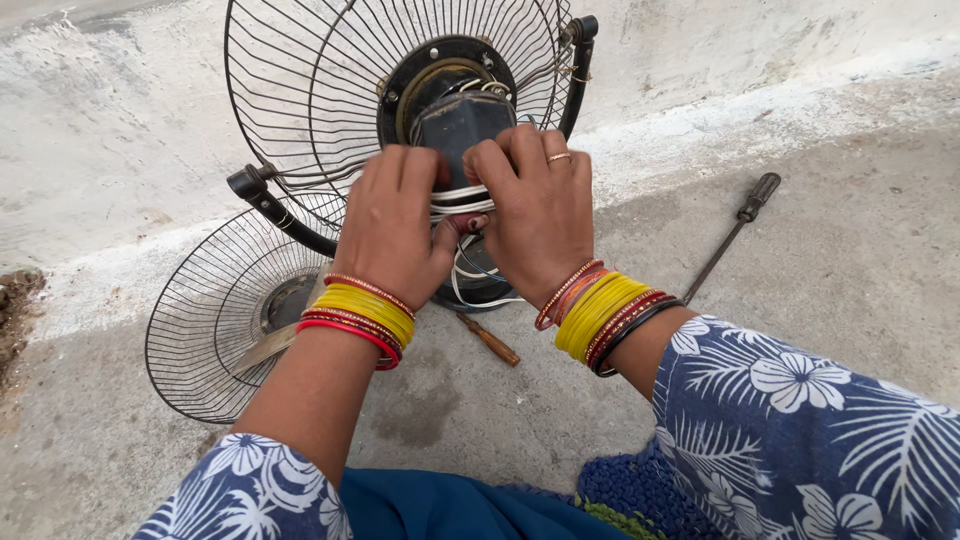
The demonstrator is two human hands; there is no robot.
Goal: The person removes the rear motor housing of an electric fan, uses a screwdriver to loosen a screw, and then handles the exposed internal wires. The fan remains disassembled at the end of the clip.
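Rough grey concrete floor (850, 260), whitewashed wall | my left hand (392, 225) and right hand (538, 215) both grip the dark fan motor (458, 125) | wire guard (300, 90) | screwdriver (735, 232) right

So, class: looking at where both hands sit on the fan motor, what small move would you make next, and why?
Probably steady the dark motor block with the left hand while the right hand eases the white wires free. Both hands already pinch that wire bundle just below the motor inside the rear guard, and the two screwdrivers lie untouched on the concrete floor.
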